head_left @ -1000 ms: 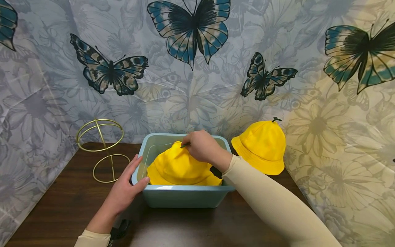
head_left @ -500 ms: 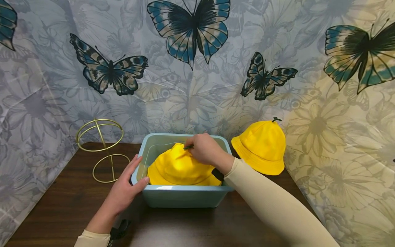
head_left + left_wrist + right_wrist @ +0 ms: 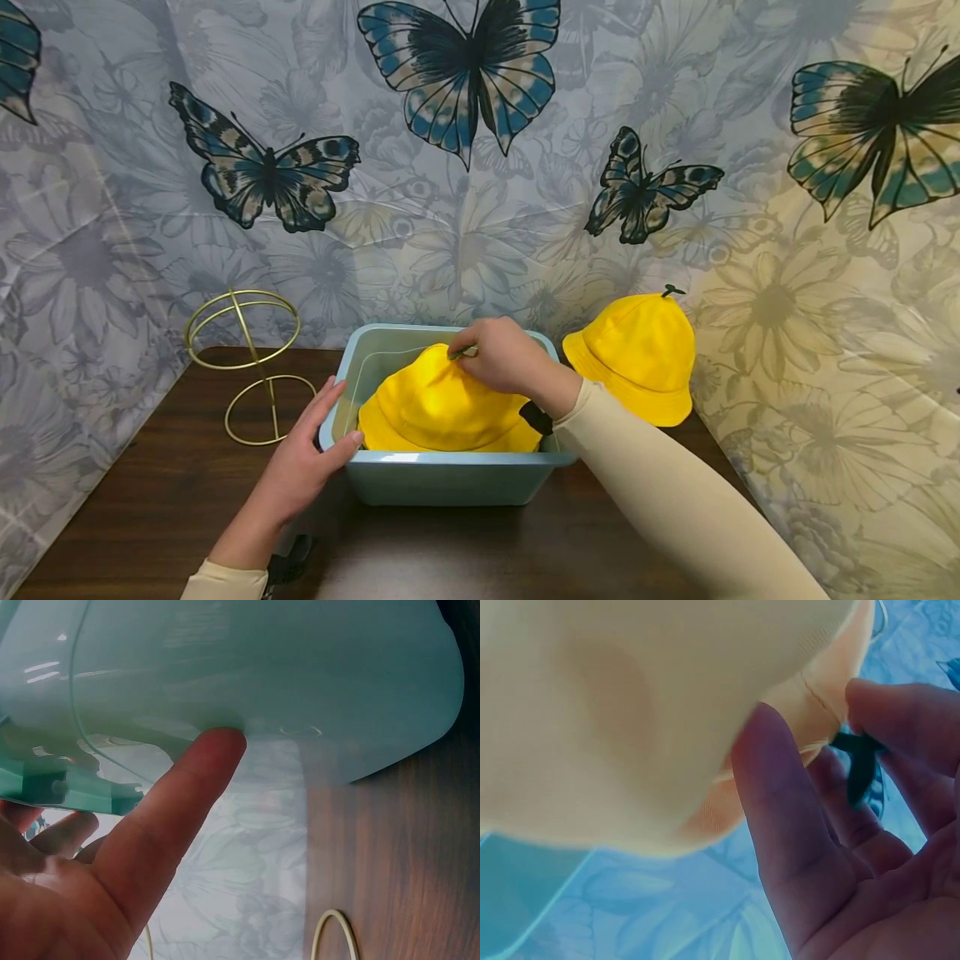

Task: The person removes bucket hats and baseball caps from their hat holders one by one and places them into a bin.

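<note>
A yellow bucket hat (image 3: 431, 404) with a green sprout on its top sits inside a light blue plastic basin (image 3: 457, 479). My right hand (image 3: 498, 354) pinches the top of its crown beside the sprout (image 3: 861, 761); the fabric puckers there. In the right wrist view the thumb (image 3: 776, 795) lies along the near side of the crown, other fingers behind it. My left hand (image 3: 303, 458) rests on the basin's left front corner with straight fingers along the rim. Its thumb (image 3: 187, 795) lies against the basin wall in the left wrist view.
Another yellow bucket hat (image 3: 637, 358) with a green sprout stands right of the basin. A gold wire stand with rings (image 3: 258, 358) stands at the left. All are on a dark wooden table (image 3: 165, 483), with a butterfly-print cloth (image 3: 480, 208) behind.
My right hand has shifted slightly to the right at the hat's crown, and more of the sprout shows. The left hand and the basin have stayed in place.
</note>
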A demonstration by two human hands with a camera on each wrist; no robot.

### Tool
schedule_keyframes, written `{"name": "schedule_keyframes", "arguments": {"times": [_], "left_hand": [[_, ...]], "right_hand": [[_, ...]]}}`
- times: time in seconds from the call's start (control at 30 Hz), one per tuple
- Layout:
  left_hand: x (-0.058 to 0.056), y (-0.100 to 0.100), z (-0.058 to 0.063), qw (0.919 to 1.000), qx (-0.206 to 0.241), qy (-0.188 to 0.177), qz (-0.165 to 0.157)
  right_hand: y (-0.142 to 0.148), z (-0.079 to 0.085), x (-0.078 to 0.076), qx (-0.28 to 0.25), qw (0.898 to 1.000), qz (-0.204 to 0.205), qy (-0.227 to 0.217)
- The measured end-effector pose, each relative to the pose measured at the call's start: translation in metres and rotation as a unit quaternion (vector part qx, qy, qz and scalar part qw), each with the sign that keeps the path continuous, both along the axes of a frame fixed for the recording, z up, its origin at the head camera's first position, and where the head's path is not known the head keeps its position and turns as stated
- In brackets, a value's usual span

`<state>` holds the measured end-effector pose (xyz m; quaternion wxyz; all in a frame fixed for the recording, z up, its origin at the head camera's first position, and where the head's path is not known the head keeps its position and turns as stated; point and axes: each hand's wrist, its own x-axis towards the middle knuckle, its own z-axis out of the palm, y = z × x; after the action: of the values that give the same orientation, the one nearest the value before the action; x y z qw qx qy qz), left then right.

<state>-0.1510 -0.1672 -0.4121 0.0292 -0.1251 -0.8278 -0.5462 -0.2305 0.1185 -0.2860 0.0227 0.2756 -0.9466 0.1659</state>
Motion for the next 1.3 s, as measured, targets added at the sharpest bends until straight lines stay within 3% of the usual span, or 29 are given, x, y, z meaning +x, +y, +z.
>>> {"name": "schedule_keyframes", "arguments": {"times": [0.4,0.67,0.87,1.07,1.3], "left_hand": [[0.0,0.001,0.001,1.0,-0.005,0.004,0.002],[0.001,0.002,0.0,1.0,-0.007,0.002,0.003],[0.001,0.001,0.001,1.0,-0.007,-0.003,0.004],[0.0,0.002,0.002,0.9999,-0.008,-0.006,0.004],[0.0,0.002,0.002,1.0,-0.006,-0.006,0.004]], "right_hand": [[0.024,0.009,0.006,-0.049,0.998,-0.024,-0.022],[0.078,0.004,0.031,-0.123,0.99,-0.066,-0.007],[0.128,0.006,0.053,-0.185,0.972,-0.142,-0.013],[0.176,0.004,0.072,-0.204,0.952,-0.227,-0.021],[0.222,-0.009,0.084,-0.218,0.937,-0.273,-0.024]]}}
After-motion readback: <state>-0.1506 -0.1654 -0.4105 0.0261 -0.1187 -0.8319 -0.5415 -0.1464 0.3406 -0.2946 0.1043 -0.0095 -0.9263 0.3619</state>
